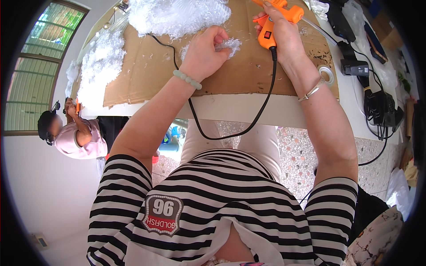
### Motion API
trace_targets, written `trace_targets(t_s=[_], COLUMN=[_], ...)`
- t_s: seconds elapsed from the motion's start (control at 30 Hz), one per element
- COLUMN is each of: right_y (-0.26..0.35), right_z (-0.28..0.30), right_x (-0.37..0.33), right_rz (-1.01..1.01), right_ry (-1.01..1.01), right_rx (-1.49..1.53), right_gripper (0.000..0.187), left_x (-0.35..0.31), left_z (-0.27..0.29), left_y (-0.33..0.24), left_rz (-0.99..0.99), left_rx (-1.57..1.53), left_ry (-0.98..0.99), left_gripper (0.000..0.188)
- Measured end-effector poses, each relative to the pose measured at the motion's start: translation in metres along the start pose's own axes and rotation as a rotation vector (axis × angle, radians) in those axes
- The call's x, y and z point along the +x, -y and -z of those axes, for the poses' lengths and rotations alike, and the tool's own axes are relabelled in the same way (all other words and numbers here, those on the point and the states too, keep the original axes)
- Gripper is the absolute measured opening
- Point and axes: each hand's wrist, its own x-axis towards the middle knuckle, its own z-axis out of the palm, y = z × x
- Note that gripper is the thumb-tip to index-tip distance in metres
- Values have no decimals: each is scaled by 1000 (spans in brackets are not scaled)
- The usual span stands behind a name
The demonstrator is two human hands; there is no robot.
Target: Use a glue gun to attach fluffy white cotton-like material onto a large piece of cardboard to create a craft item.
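Observation:
My right hand is wrapped round the handle of an orange glue gun. The gun has a red switch, and a clear glue stick juts from its back. Its black cord loops down past the table edge and back up under my left arm. My left hand is closed, fingertips pinched on a small tuft of clear shredded plastic strands just above the cardboard. Beyond that hand lies a big white heap of similar strands.
A second white heap spreads along the table's left side. A tape roll sits by my right wrist. Black power adapters with tangled cables line the right edge. Another person in pink works at the far left.

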Motion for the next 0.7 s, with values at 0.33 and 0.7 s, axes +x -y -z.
trace_targets(t_s=[0.33, 0.7], right_y=[4, 0], right_z=[6, 12], right_x=[-7, 2], right_rz=[-52, -60], right_ry=[28, -11], right_rx=[-63, -112], right_gripper=[25, 26], left_x=[3, 24], left_z=[23, 25], left_y=[4, -5], left_rz=[-200, -843], left_rx=[-48, 564], left_ry=[108, 261], left_gripper=[32, 35])
